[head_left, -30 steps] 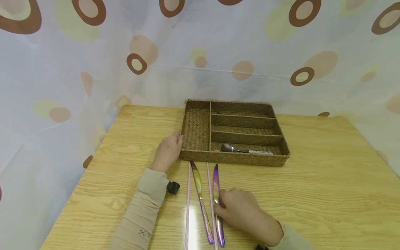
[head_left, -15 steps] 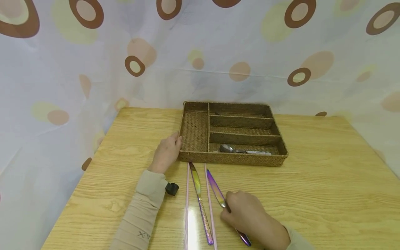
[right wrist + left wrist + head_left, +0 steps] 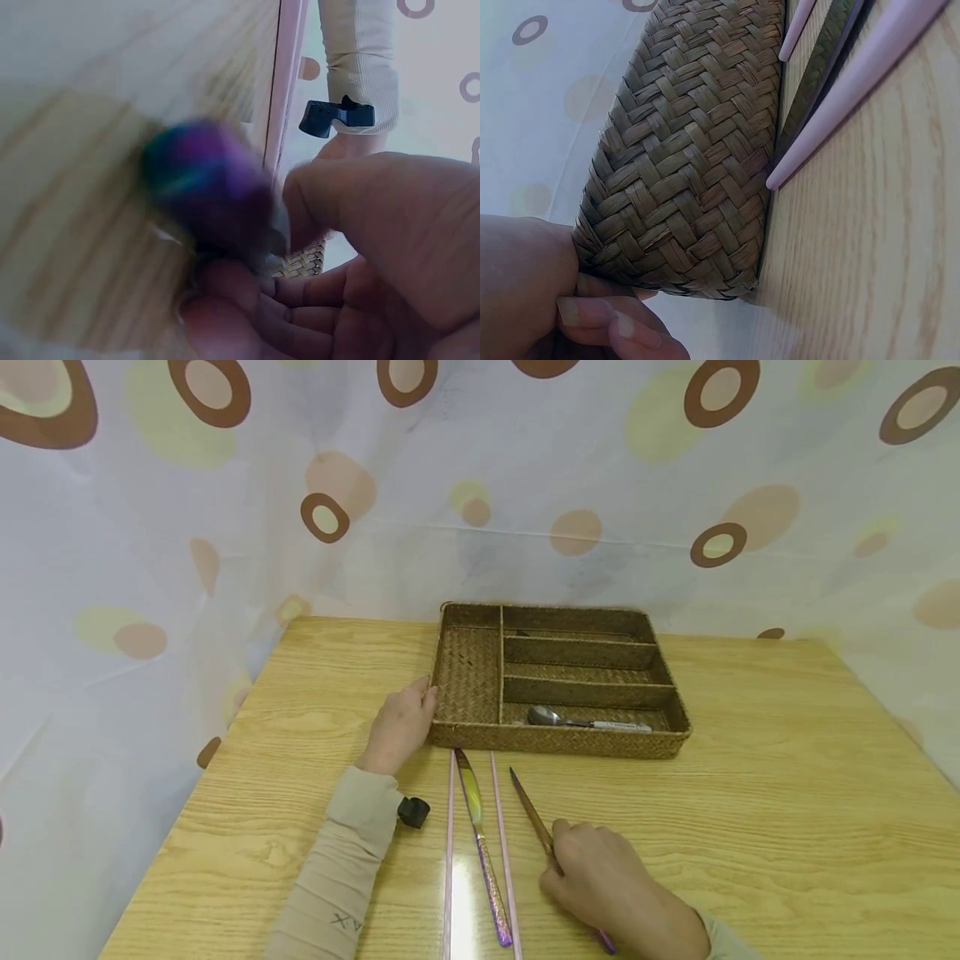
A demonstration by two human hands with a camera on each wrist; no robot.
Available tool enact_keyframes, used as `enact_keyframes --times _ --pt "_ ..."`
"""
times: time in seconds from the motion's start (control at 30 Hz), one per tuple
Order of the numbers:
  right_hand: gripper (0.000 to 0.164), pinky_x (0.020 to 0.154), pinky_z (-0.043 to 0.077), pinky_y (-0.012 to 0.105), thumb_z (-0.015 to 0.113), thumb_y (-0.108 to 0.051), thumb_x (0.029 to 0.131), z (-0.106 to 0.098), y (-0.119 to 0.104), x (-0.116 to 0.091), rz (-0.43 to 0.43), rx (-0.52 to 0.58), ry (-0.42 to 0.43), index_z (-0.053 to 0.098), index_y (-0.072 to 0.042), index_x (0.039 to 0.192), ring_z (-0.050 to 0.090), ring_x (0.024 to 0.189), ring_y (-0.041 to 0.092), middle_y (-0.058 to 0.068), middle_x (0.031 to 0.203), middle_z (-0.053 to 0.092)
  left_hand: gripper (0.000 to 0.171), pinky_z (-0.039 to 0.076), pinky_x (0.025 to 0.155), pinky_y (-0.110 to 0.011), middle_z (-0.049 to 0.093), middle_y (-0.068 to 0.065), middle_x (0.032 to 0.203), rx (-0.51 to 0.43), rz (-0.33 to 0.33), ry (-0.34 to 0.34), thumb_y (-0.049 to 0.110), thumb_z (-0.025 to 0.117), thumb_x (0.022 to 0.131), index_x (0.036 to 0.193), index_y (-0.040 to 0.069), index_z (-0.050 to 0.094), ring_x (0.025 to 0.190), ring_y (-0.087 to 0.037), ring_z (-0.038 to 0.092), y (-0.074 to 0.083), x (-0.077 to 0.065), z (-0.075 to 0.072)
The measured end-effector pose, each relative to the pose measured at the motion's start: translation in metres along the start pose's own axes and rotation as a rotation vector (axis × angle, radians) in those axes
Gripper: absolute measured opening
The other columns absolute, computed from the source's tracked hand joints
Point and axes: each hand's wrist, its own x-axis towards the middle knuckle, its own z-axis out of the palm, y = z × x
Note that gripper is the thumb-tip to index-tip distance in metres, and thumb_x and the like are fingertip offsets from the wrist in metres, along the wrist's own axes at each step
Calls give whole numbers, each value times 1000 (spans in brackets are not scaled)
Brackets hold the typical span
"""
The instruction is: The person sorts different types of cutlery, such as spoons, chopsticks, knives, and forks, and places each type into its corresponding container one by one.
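My right hand (image 3: pixel 611 877) grips an iridescent table knife (image 3: pixel 534 810) right of the other cutlery, its blade angled toward the tray. In the right wrist view the handle (image 3: pixel 206 169) is blurred, with the fingers and thumb around it. My left hand (image 3: pixel 397 727) holds the left side of a woven cutlery tray (image 3: pixel 555 740) near its front corner. Another iridescent knife (image 3: pixel 491 872) with a textured handle lies between two thin pink chopsticks (image 3: pixel 501 827), tips by the tray's front wall. A spoon (image 3: pixel 544 717) with a pale handle lies in the tray's front compartment.
The tray stands toward the back of the wooden table (image 3: pixel 787 810), divided into one tall left compartment and several rows at right. A small dark thing (image 3: pixel 522 633) shows in the back row. A patterned curtain (image 3: pixel 420 552) hangs behind the table.
The right hand has drawn its knife rightward, away from the chopsticks, tilting it and turning the blade edge-up. The left hand stays on the tray.
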Motion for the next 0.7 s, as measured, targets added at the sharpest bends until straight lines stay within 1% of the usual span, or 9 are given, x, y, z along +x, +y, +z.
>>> enact_keyframes --times 0.07,0.17,0.37,0.53,0.7 --pt "12 35 30 27 55 -11 63 -1 0 0 8 -26 0 43 -14 63 35 43 10 -3 51 38 44 35 38 -27 43 -4 51 -5 -1 -1 26 33 102 136 -1 36 38 -13 33 0 0 0" --pt "13 36 30 28 55 -11 64 -2 2 0 12 -35 -5 43 -15 63 35 44 10 -3 51 37 44 35 37 -28 42 -4 50 -11 0 -3 26 33 102 136 -1 36 37 -13 33 -1 1 1" --pt "15 36 29 27 56 -13 65 -2 7 -2 -6 -8 3 42 -16 65 34 45 9 -5 52 37 44 38 41 -29 46 -5 55 11 -5 0 28 32 102 136 -1 37 41 -14 35 -2 1 1" --pt "15 36 31 26 56 -14 71 -4 11 -3 -59 -5 50 42 -17 68 34 46 8 -8 57 38 45 39 44 -30 47 -6 58 25 -7 3 29 32 102 135 -1 37 43 -13 36 -2 2 2" --pt "11 39 33 23 55 -9 79 -10 15 -2 -103 73 96 45 -14 77 35 48 7 -7 66 40 44 38 43 -30 46 -5 58 18 -3 4 28 32 102 135 -1 37 43 -13 36 -2 2 2"
